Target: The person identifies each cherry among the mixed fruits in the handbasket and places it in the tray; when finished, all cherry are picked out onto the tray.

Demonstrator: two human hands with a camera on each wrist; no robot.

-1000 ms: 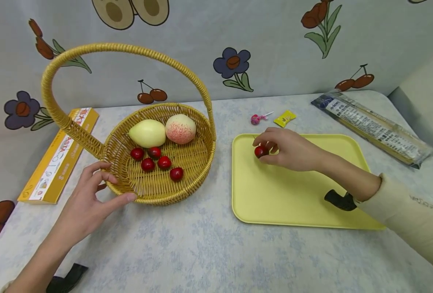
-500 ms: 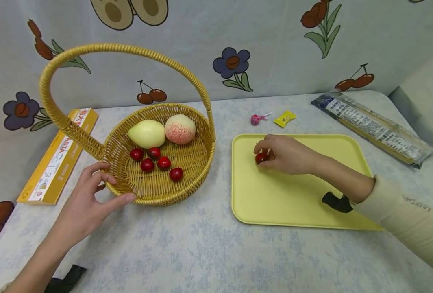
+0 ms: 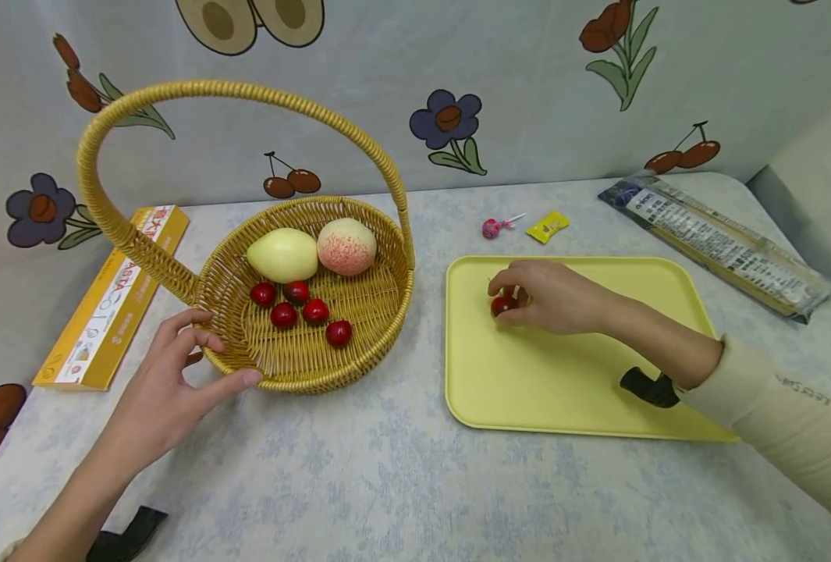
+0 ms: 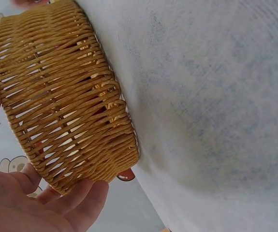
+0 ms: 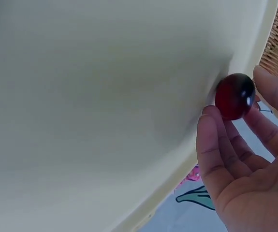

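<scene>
My left hand (image 3: 169, 382) holds the near left rim of a round woven basket (image 3: 380, 343), which has a tall arched handle. In the left wrist view, its fingers (image 4: 88, 205) curl against the basket's side. Inside lie a pale yellow pear-like fruit (image 3: 283, 256), a pink-speckled peach (image 3: 347, 247) and several dark red cherries (image 3: 339, 334). At the left part of a yellow tray (image 3: 485, 390), my right hand (image 3: 552, 297) pinches another cherry (image 5: 235, 96) between thumb and fingers. That cherry is low over the tray; whether it touches the surface I cannot tell.
A yellow pasta box (image 3: 109, 304) lies left of the basket. Behind the tray are a pink lollipop (image 3: 492, 228) and a yellow wrapped candy (image 3: 548, 226). A long clear-and-blue packet (image 3: 724, 246) lies at the back right. A patterned cloth hangs behind the table.
My right hand and its cherry have shifted slightly toward me over the tray, then stayed nearly still. The left hand and the basket have hardly moved.
</scene>
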